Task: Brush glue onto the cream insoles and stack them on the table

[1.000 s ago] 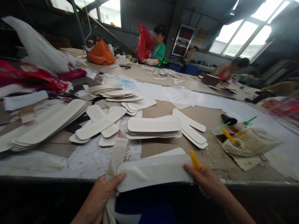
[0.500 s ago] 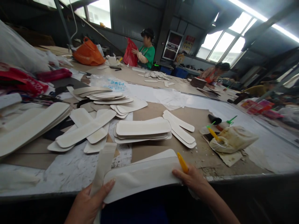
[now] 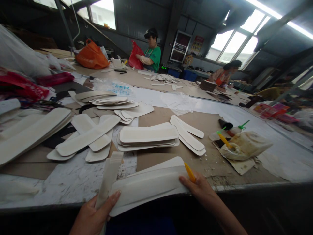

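My left hand (image 3: 96, 212) is closed on the left end of a long white strip with rounded corners (image 3: 146, 184), thumb on top. The same hand clasps a bundle of narrow off-white bands (image 3: 109, 174) that stands up beside the strip. At the strip's right end, my right hand (image 3: 202, 191) pinches it with thumb and fingers. A yellow pointed handle (image 3: 189, 172) sticks up from that hand; its other end is hidden. Behind the held strip shows another white piece (image 3: 168, 163). Farther back lies a neat stack of similar white strips (image 3: 149, 133).
Crossed white strips (image 3: 90, 135) and a larger pile (image 3: 36, 133) lie to the left. On the right, a cut-open, crusted plastic container (image 3: 254, 145) holds a yellow-handled tool. The table's front edge (image 3: 244, 186) runs below my hands. Two co-workers (image 3: 154, 55) work across the table.
The view has swung right, then settled. The strip between my hands now looks more bowed, with a fold line along it. Across the table, the co-worker's red bag has come down.
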A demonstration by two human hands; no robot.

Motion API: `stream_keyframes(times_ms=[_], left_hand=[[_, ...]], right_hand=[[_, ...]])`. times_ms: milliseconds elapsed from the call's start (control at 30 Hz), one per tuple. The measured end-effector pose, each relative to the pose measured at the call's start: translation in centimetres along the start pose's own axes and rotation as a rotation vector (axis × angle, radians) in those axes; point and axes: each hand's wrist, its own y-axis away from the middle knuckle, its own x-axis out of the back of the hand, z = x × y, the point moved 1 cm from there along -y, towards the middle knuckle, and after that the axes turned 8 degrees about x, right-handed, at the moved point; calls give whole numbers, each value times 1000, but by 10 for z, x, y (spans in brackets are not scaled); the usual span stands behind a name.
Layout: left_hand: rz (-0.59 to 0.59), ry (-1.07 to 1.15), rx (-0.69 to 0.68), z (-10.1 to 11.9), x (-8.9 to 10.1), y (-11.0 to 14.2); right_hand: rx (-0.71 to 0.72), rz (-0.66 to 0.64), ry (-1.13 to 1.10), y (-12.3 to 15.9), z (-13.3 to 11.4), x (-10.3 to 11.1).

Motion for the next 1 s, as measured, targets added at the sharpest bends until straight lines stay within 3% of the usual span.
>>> stream_keyframes(times_ms=[200, 400, 533, 733, 867, 1000], left_hand=[[-235, 212, 213, 5, 1, 3], [-373, 348, 375, 6, -1, 3], [-329, 256, 287, 10, -1, 7], [-401, 233, 110, 15, 1, 13], [-347, 204, 107, 14, 2, 13], [-288, 217, 14, 15, 2, 14]], right_hand=[[-167, -119, -444, 6, -6, 2], [-178, -85, -610, 10, -5, 4], [-235, -118, -474, 9, -4, 4], [-350, -33, -266, 5, 3, 5], [-353, -5, -148, 3, 10, 4], [-317, 90, -47, 5, 12, 1]])
